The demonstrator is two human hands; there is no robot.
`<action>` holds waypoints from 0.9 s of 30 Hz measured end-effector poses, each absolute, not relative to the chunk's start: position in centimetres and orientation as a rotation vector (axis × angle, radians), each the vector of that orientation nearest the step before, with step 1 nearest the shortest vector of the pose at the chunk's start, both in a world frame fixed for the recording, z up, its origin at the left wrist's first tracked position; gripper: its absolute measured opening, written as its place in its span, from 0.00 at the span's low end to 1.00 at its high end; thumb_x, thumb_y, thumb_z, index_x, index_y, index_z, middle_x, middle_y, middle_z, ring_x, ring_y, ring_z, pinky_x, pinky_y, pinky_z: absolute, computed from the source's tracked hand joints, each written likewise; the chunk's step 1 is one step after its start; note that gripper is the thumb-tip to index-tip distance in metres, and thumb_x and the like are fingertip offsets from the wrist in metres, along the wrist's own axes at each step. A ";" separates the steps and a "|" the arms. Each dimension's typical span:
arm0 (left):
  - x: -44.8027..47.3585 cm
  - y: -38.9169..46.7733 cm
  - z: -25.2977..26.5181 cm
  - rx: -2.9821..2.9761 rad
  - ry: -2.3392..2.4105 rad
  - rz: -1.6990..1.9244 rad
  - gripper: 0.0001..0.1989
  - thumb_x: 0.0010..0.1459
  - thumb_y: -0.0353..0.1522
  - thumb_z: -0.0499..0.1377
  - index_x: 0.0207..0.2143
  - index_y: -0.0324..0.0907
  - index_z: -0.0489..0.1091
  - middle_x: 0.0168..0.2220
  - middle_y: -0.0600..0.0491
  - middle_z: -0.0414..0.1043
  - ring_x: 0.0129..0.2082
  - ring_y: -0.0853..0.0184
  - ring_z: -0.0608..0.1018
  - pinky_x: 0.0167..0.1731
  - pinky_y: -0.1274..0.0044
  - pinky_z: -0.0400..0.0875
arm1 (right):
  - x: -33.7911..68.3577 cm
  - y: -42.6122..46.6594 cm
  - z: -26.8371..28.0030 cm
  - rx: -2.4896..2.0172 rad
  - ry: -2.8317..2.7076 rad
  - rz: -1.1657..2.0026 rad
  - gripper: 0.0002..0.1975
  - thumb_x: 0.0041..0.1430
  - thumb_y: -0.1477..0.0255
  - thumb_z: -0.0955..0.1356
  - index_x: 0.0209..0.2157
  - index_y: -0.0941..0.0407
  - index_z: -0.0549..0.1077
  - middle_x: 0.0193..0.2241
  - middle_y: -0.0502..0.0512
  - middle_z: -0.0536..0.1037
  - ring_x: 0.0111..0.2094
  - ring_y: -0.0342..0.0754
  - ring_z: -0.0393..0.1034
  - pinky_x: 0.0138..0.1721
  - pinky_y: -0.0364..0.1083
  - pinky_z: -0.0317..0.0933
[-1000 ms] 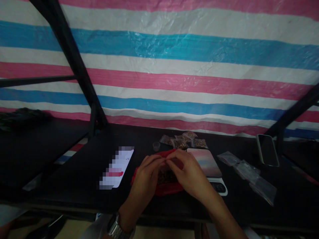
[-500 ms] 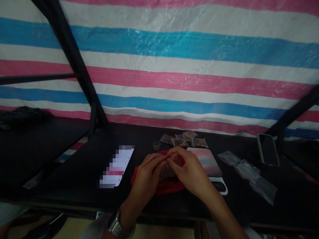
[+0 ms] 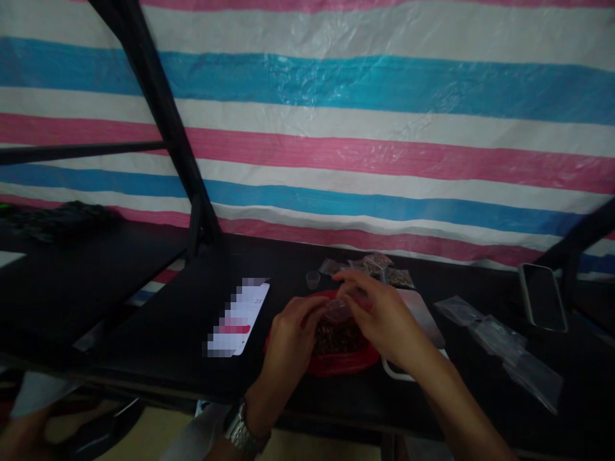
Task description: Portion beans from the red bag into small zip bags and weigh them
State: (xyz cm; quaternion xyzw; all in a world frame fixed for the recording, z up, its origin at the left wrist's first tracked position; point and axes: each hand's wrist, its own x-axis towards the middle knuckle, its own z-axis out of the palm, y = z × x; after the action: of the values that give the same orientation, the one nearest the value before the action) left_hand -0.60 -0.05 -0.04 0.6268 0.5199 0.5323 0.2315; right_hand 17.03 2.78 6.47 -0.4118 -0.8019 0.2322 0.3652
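Over a red container (image 3: 336, 366) holding many small brownish pieces (image 3: 339, 338), both my hands hold a small clear plastic bag (image 3: 339, 310). My left hand (image 3: 294, 330), with a metal watch on its wrist, pinches the bag's left side. My right hand (image 3: 377, 310) has its thumb and fingers at the bag's right edge, with one finger raised. Right of the container, a small scale (image 3: 423, 317) is partly covered by my right hand and forearm. Behind my hands lie several filled clear bags (image 3: 398, 277) and a small clear cup (image 3: 312, 279).
Flat clear bags (image 3: 500, 339) lie on the black table (image 3: 168, 333) to the right, near a phone (image 3: 542, 298). A white card or sheet (image 3: 247, 314), partly blurred, is on the left. Black frame bars (image 3: 168, 121) stand before a striped sheet (image 3: 360, 153). Part of another person's arm (image 3: 29, 426) shows lower left.
My hands have moved slightly apart, and the clear bag and the brownish pieces below show more. The right hand's fingers have lifted and spread a little. The whole view has shifted slightly.
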 end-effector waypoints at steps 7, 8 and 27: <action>-0.9 -0.1 0.0 1.761 1.412 1.404 0.16 0.67 0.25 0.56 0.45 0.48 0.83 0.44 0.54 0.86 0.43 0.65 0.85 0.48 0.75 0.80 | 16.6 4.1 7.7 -1.075 -2.250 0.554 0.18 0.63 0.82 0.68 0.51 0.52 0.78 0.38 0.52 0.84 0.40 0.50 0.79 0.43 0.47 0.67; -0.9 -0.1 0.0 1.758 1.428 1.400 0.16 0.66 0.24 0.57 0.45 0.48 0.83 0.44 0.54 0.86 0.43 0.65 0.85 0.47 0.75 0.80 | 16.5 4.3 7.8 -1.052 -2.270 0.535 0.19 0.64 0.82 0.67 0.52 0.51 0.78 0.40 0.53 0.85 0.41 0.50 0.79 0.44 0.47 0.67; -4.1 -4.0 -0.9 1.900 2.168 1.079 0.29 0.64 0.42 0.63 0.64 0.42 0.69 0.56 0.36 0.77 0.51 0.42 0.80 0.47 0.54 0.77 | 23.6 4.3 8.5 -1.339 -1.849 0.676 0.19 0.60 0.61 0.71 0.50 0.54 0.78 0.32 0.53 0.81 0.27 0.48 0.72 0.26 0.45 0.63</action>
State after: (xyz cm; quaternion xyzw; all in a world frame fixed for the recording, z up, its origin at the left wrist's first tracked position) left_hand -4.14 -4.05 -0.93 0.6169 0.7040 0.3504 0.0318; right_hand 23.55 4.28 8.48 -0.5221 -0.7211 0.2636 0.3713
